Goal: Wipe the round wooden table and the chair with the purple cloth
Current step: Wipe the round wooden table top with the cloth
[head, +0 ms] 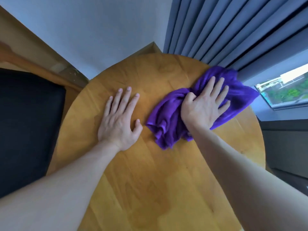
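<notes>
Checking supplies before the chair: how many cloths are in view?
1. The purple cloth lies bunched on the table, far right side, under the right hand. Others may be out of frame.

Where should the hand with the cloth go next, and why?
Probably a sweep toward the person. The right hand presses the cloth near the table's far right edge, by the curtain, and the broad near part lies bare. The left hand rests flat and need not move.

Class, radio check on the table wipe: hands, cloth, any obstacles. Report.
Right hand flat on purple cloth, thumb pinching a fold. Left hand open, bracing on round wooden table. Cloth at far right side, by curtain. Chair untouched, left.
</notes>
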### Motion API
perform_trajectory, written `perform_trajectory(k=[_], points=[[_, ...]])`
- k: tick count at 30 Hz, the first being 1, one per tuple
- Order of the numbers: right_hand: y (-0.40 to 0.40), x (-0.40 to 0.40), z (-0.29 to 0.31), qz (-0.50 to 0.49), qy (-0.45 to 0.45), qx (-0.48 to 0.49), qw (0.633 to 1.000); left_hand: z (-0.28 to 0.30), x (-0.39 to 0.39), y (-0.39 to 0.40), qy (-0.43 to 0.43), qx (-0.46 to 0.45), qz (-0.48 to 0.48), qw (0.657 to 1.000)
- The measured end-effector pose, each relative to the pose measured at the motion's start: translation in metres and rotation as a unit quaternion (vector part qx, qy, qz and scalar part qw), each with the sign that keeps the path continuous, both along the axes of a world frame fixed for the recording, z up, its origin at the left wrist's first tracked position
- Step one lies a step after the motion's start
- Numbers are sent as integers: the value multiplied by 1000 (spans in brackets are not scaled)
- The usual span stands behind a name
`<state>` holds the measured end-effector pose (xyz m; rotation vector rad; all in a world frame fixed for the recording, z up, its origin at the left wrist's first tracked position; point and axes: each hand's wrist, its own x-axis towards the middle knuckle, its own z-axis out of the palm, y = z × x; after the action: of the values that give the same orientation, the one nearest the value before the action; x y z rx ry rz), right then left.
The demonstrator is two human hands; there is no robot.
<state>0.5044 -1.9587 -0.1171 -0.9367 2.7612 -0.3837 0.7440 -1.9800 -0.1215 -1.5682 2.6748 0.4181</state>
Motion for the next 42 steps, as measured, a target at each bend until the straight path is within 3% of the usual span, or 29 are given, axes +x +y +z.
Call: perform_trajectory(k=[2, 4, 7, 9, 10, 12, 15, 18, 20, 29, 34, 40, 42], points=[[0, 46, 2, 83, -5, -6, 997, 3, 1, -1, 15, 2, -1, 1000], [20, 63, 3, 280, 1, 6, 960, 4, 1, 1, 31, -4, -3, 1000], [37, 20, 8, 557, 31, 23, 830, 2, 0, 1, 45, -11, 3, 999], [30, -24, 10, 638, 44, 37, 768, 1, 1, 1, 53, -18, 6, 998], [22, -42, 10, 638, 50, 42, 767, 1, 0, 1, 55, -15, 5, 998], [8, -56, 10, 572, 45, 33, 819, 0, 1, 0, 53, -6, 5, 999], [-5, -14, 7, 367, 42, 9, 929, -1, 2, 0, 47, -6, 4, 999], [-19, 46, 4, 183, 11, -6, 983, 0, 3, -1, 45, -12, 3, 999], [-23, 64, 1, 148, -3, -12, 989, 0, 2, -1, 52, -11, 3, 999], [-23, 61, -3, 181, 14, 9, 983, 11, 13, -6, 97, 66, 14, 993], [-21, 59, 0, 192, 13, 7, 981, 5, 89, 1, -12, 4, 86, 996], [-32, 100, 5, 203, -32, 0, 979, -2, 96, 5, 15, -33, 78, 996], [-22, 131, 8, 291, -38, 2, 956, 0, 96, 5, 21, -30, 81, 996]])
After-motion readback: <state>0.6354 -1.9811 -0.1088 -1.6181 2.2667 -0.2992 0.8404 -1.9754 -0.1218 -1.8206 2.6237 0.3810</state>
